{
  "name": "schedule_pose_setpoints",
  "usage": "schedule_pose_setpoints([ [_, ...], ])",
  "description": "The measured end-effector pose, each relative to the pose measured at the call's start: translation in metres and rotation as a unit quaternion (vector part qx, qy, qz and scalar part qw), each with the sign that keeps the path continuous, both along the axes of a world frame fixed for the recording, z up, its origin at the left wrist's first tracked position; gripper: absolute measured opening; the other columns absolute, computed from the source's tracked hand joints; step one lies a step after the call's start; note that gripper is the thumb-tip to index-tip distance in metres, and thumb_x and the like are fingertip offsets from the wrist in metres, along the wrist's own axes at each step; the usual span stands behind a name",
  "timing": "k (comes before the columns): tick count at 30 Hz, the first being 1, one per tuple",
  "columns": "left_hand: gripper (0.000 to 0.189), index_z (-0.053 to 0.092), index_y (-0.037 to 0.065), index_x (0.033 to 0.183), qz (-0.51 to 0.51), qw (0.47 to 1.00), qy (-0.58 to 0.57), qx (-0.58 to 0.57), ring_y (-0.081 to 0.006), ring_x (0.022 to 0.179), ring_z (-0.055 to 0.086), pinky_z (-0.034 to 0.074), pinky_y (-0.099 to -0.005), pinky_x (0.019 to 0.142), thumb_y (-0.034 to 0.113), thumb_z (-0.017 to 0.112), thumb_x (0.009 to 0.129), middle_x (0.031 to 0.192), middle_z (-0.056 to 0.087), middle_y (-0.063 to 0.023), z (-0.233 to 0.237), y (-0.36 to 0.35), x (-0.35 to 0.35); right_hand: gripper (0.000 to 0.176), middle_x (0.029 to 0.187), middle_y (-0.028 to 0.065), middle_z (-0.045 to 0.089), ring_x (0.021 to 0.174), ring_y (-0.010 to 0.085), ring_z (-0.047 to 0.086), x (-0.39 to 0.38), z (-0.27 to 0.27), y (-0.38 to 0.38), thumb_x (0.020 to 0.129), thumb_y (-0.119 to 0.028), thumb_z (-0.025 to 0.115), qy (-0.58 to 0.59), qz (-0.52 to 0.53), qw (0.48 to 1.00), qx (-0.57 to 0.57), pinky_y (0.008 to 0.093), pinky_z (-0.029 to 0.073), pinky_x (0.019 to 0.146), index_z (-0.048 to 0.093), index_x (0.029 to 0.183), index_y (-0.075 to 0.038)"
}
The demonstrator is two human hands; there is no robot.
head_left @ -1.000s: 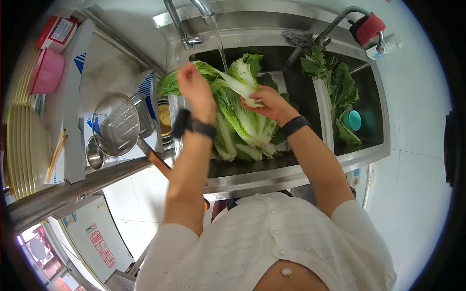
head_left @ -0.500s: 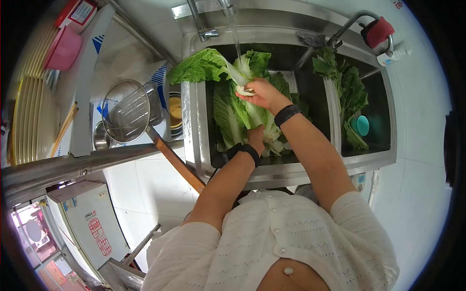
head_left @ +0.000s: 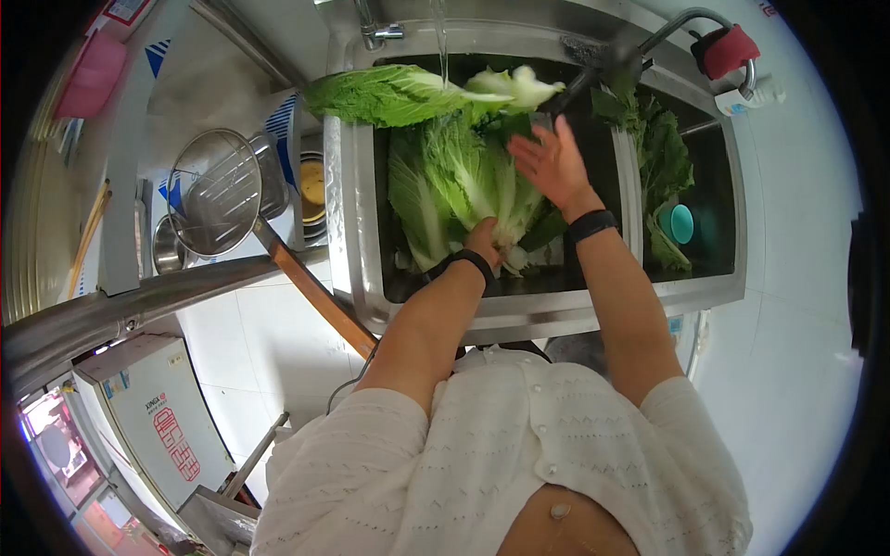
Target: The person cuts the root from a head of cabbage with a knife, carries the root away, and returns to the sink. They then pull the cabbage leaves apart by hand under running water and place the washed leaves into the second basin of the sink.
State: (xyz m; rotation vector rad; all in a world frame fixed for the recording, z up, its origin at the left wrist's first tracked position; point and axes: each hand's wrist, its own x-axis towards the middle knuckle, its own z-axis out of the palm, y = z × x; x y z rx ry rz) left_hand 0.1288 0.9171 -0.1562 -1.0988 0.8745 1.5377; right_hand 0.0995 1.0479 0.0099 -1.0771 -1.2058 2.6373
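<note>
My left hand (head_left: 484, 245) is closed around the base of a napa cabbage (head_left: 464, 171) in the left sink basin (head_left: 593, 241). The cabbage's green leaves fan out away from me. My right hand (head_left: 552, 165) is open, fingers spread, over the right part of that basin, holding nothing. Beyond the cabbage, a loose cabbage leaf (head_left: 394, 95) lies sideways, its green end over the sink's left rim and its white stem end toward the right. Running water (head_left: 442, 42) falls from the faucet beside that leaf.
The right basin holds leafy greens (head_left: 663, 157) and a turquoise cup (head_left: 681, 223). A red-and-black item (head_left: 723, 53) hangs by the curved pipe. Left of the sink are a wire strainer (head_left: 215, 190) with its wooden handle jutting toward me, and a metal bowl (head_left: 312, 183).
My right hand has let go of the cabbage leaf and moved right, its fingers opening. The leaf now lies more level. My left hand stays at the cabbage base; the view has shifted slightly.
</note>
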Motion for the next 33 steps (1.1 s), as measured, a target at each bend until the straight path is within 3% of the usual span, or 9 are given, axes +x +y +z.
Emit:
schedule_pose_setpoints([
  [4, 0.045, 0.047, 0.01, 0.109, 0.037, 0.999, 0.034, 0.021, -0.0244, 0.09, 0.047, 0.043, -0.0363, 0.072, 0.03, 0.066, 0.073, 0.104, 0.047, -0.0079, 0.014, 0.002, 0.006, 0.077, 0.126, 0.0217, 0.038, 0.115, 0.0274, 0.04, 0.05, -0.131, 0.012, 0.076, -0.046, 0.057, -0.234, 0.236, 0.882, 0.334, 0.0358, 0.034, 0.091, 0.029, 0.128, 0.003],
  [9, 0.041, 0.038, 0.012, 0.113, 0.078, 0.994, 0.057, -0.05, -0.025, 0.091, 0.046, 0.042, -0.0444, 0.075, 0.027, 0.058, 0.08, 0.105, 0.044, -0.0081, 0.058, -0.002, 0.0, 0.075, 0.12, 0.0229, 0.044, 0.108, 0.029, 0.046, 0.045, -0.108, -0.026, 0.073, -0.04, 0.061, -0.211, 0.302, 0.83, 0.418, 0.0368, 0.038, 0.087, 0.034, 0.125, 0.005],
  [14, 0.04, 0.036, 0.006, 0.11, 0.115, 0.979, 0.162, -0.047, -0.0242, 0.088, 0.048, 0.043, -0.0373, 0.07, 0.024, 0.056, 0.08, 0.104, 0.044, -0.0109, 0.063, -0.01, -0.006, 0.077, 0.11, 0.0253, 0.051, 0.102, 0.0321, 0.051, 0.045, -0.098, -0.032, 0.066, -0.048, 0.063, -0.187, 0.359, 0.754, 0.517, 0.0356, 0.043, 0.082, 0.041, 0.12, 0.003],
  [17, 0.03, 0.043, 0.004, 0.1, -0.007, 0.934, 0.342, -0.098, -0.0232, 0.076, 0.051, 0.043, -0.0373, 0.065, 0.021, 0.056, 0.079, 0.09, 0.05, -0.0097, 0.072, -0.013, -0.007, 0.074, 0.105, 0.0202, 0.053, 0.096, 0.0269, 0.054, 0.047, -0.042, -0.025, 0.066, -0.049, 0.063, -0.253, 0.422, 0.818, 0.299, 0.0329, 0.045, 0.077, 0.043, 0.118, -0.001],
  [20, 0.023, 0.048, 0.001, 0.091, -0.133, 0.832, 0.521, -0.137, -0.0231, 0.069, 0.053, 0.042, -0.0344, 0.063, 0.018, 0.056, 0.077, 0.082, 0.054, -0.0108, 0.109, -0.005, -0.002, 0.059, 0.101, 0.0114, 0.052, 0.085, 0.0208, 0.054, 0.054, -0.028, -0.021, 0.071, -0.04, 0.064, -0.178, 0.151, 0.972, 0.0, 0.0335, 0.047, 0.068, 0.044, 0.115, -0.005],
  [23, 0.021, 0.049, -0.001, 0.087, -0.177, 0.762, 0.591, -0.197, -0.0228, 0.069, 0.054, 0.042, -0.0337, 0.064, 0.014, 0.057, 0.075, 0.081, 0.056, -0.013, 0.123, 0.0, 0.011, 0.046, 0.094, 0.0074, 0.056, 0.079, 0.0183, 0.055, 0.048, -0.105, -0.026, 0.076, -0.036, 0.064, -0.089, 0.021, 0.996, 0.012, 0.0339, 0.046, 0.064, 0.05, 0.107, -0.005],
  [24, 0.021, 0.048, -0.002, 0.087, -0.175, 0.741, 0.61, -0.219, -0.0225, 0.072, 0.054, 0.042, -0.0339, 0.065, 0.012, 0.057, 0.075, 0.083, 0.056, -0.0145, 0.124, 0.002, 0.014, 0.035, 0.092, 0.0067, 0.056, 0.079, 0.0176, 0.055, 0.049, -0.092, -0.032, 0.078, -0.022, 0.062, -0.071, 0.009, 0.997, 0.014, 0.0327, 0.046, 0.064, 0.05, 0.105, -0.004],
  [30, 0.023, 0.047, -0.003, 0.091, -0.008, 0.796, 0.568, -0.21, -0.0221, 0.079, 0.054, 0.042, -0.0322, 0.067, 0.01, 0.057, 0.076, 0.088, 0.055, -0.0124, 0.109, 0.002, 0.021, 0.041, 0.09, 0.0094, 0.053, 0.079, 0.0197, 0.055, 0.062, -0.057, -0.057, 0.067, -0.006, 0.064, -0.022, -0.11, 0.989, 0.092, 0.0312, 0.046, 0.065, 0.045, 0.102, 0.001],
  [33, 0.018, 0.046, -0.004, 0.092, 0.029, 0.754, 0.608, -0.248, -0.0214, 0.08, 0.053, 0.042, -0.0319, 0.065, 0.006, 0.053, 0.078, 0.092, 0.055, -0.0131, 0.088, 0.006, 0.02, 0.043, 0.091, 0.0094, 0.054, 0.08, 0.0211, 0.055, 0.063, -0.054, -0.056, 0.066, -0.001, 0.064, -0.018, -0.118, 0.99, 0.078, 0.0335, 0.046, 0.067, 0.044, 0.104, -0.001],
])
